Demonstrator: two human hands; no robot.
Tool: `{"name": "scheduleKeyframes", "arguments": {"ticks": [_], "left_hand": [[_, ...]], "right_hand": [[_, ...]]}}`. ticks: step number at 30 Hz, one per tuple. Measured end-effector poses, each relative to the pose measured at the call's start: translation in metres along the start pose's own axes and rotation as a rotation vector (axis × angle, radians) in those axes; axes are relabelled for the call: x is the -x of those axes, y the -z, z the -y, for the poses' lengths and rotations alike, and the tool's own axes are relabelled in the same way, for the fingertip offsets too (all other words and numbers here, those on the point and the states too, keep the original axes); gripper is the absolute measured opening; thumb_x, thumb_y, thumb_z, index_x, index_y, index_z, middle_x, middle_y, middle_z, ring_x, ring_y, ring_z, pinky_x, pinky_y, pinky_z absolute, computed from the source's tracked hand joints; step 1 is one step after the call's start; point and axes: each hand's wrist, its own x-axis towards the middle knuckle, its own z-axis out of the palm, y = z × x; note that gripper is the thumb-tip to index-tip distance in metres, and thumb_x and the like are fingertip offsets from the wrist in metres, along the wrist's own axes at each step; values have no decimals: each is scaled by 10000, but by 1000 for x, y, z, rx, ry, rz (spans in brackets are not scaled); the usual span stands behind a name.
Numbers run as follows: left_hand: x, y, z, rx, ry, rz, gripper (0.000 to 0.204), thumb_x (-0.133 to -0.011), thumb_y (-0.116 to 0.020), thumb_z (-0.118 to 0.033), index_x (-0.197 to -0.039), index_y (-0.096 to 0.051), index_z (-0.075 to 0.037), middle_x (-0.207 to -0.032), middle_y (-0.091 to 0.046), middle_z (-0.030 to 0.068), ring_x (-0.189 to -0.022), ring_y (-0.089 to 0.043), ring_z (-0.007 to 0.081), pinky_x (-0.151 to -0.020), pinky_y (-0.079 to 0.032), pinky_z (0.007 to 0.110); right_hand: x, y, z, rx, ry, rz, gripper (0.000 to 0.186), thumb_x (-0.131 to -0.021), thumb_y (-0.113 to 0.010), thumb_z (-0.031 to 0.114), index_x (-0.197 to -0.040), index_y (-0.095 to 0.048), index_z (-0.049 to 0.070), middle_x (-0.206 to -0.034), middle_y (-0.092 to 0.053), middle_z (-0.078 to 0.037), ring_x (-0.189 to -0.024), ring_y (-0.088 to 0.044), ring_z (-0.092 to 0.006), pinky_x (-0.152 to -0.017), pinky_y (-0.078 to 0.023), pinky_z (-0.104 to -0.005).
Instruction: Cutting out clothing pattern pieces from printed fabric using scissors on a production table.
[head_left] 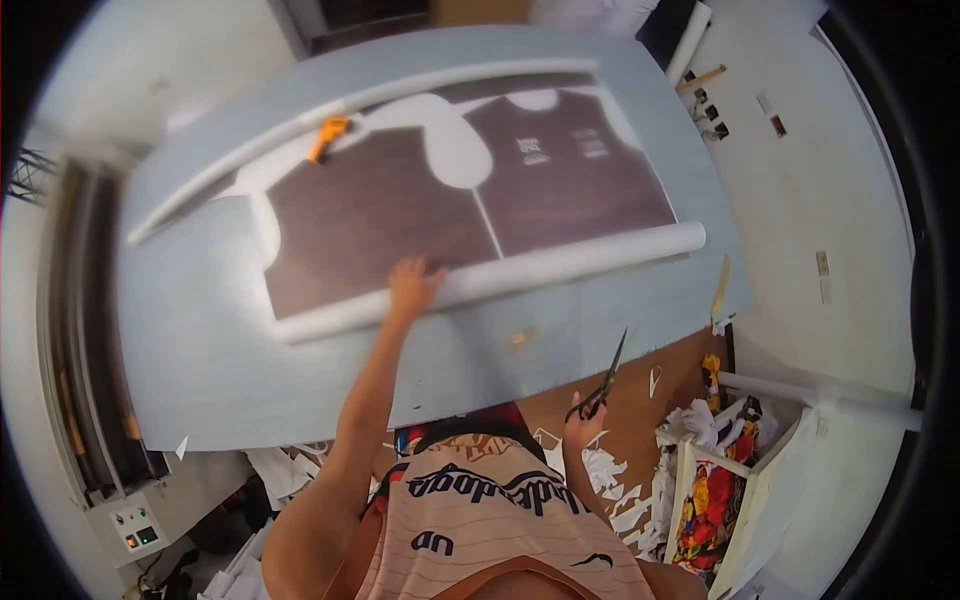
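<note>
A sheet of white paper printed with dark brown shirt-shaped panels (380, 200) lies across the table, its near edge rolled into a long white roll (560, 263). My left hand (412, 287) rests on this roll near its left part, fingers stretched over the edge of the left panel. Low at my right side, beyond the table's near edge, my right hand (583, 425) is closed round the handles of dark scissors (607, 385). Their blades point up and away from me. An orange and black hand tool (328, 138) lies at the sheet's far edge.
The light blue table (200, 370) carries another long white roll (300, 125) along the sheet's far side. White paper scraps (605, 470) litter the brown floor. At the lower right stands a white bin (770, 490) of colourful scraps. A machine with a control panel (135, 530) is at left.
</note>
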Motion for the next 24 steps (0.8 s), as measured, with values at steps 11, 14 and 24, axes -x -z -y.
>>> {"name": "scheduleKeyframes", "arguments": {"ticks": [11,14,24], "left_hand": [[154,74,-111,-7,247,629,534,-929,-642,-548,-1036,-716,-29,-1146,-659,230,-1094,-611,392,-889,-453,499],[173,68,-119,-3,142,270,583,-860,-740,-519,-1190,-660,-46,-1329,-556,242,-1253,-496,409,-982,-422,522],[97,3,-72,-187,-6,218,727,-939,-536,-647,-1352,-612,-54,-1332,-604,249,-1272,-546,410,-1080,-367,616]], "right_hand": [[2,64,-18,-20,84,96,368,-883,-817,164,-1115,-593,-15,-851,-623,-21,-735,-572,-91,-683,-494,-253],[-9,79,-28,71,190,69,318,-890,-813,201,-1009,-598,-2,-737,-586,-11,-653,-519,-97,-628,-457,-252],[-13,167,-35,106,234,158,336,-827,-863,242,-951,-626,37,-653,-486,-21,-594,-470,-148,-579,-437,-325]]}}
